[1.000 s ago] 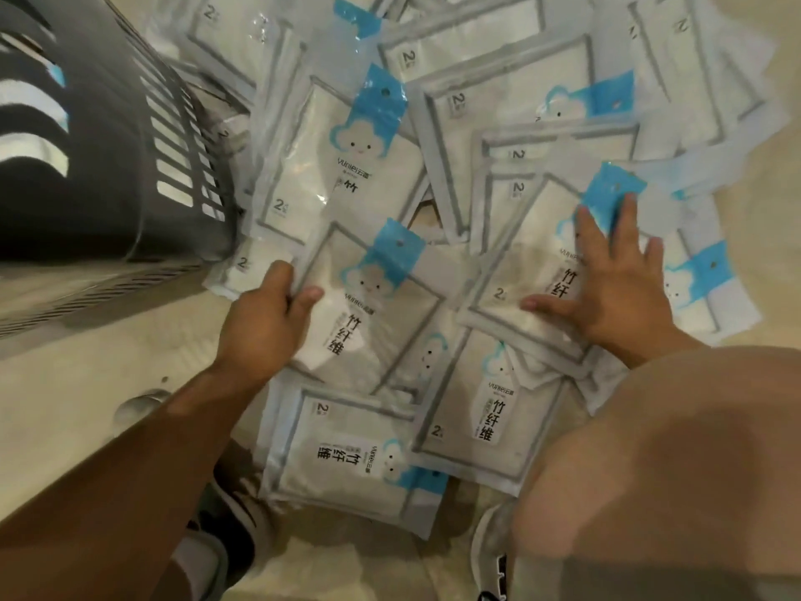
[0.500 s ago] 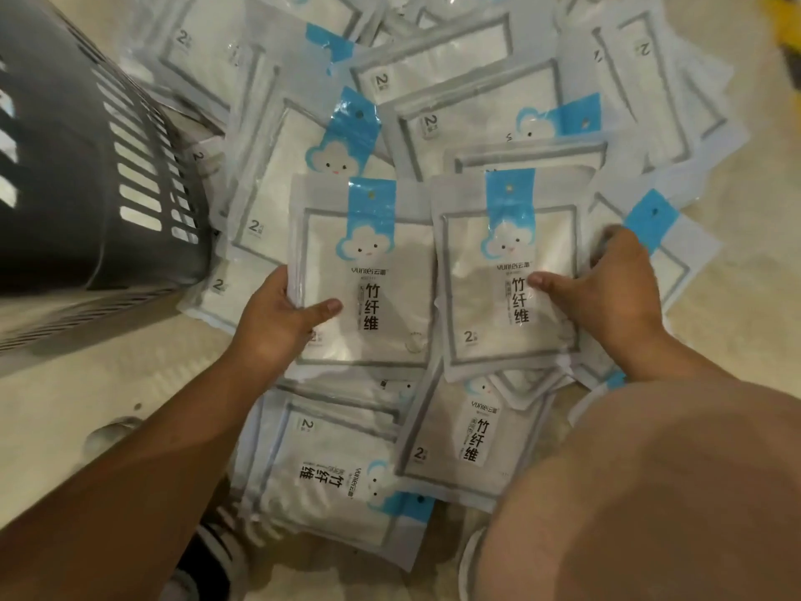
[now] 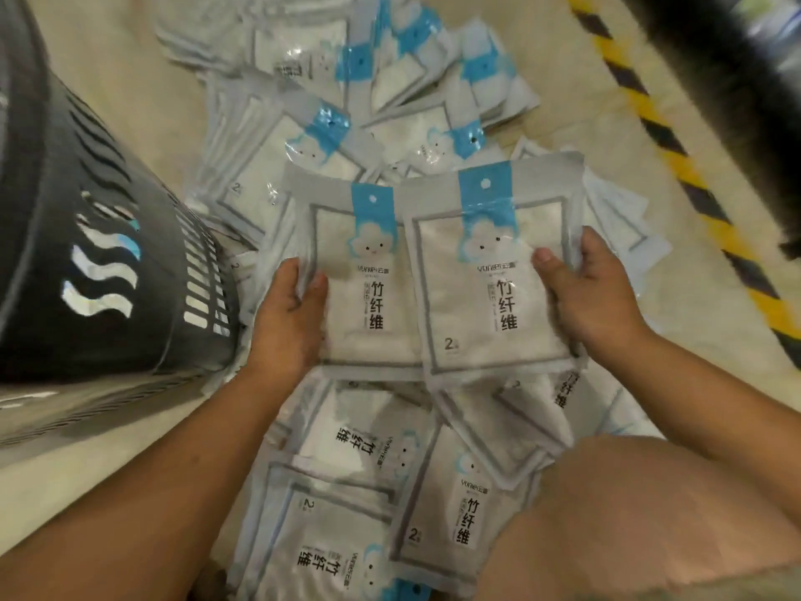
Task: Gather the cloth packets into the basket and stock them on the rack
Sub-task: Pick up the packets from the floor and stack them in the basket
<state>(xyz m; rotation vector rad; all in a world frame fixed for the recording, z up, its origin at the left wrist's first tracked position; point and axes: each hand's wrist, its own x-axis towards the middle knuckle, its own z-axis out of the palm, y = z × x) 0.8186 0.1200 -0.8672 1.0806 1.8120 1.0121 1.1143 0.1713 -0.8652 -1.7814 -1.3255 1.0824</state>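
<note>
Head view: pickup status

Fingers of left hand (image 3: 286,323) curl round the left edge of first packet (image 3: 368,305), thumb on front. Fingers of right hand (image 3: 594,297) clamp the right edge of second packet (image 3: 490,279), which overlaps the first. Both are held above the pile (image 3: 346,470) on the floor (image 3: 555,71). Dark basket (image 3: 108,253) stands just left of the pile. Yellow-black tape (image 3: 693,180) runs at right.

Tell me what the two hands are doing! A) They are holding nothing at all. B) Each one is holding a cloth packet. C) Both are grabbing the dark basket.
B: the left hand grips the left packet by its edge and the right hand grips the right packet, both above the pile; the basket stands untouched at the left.
</note>
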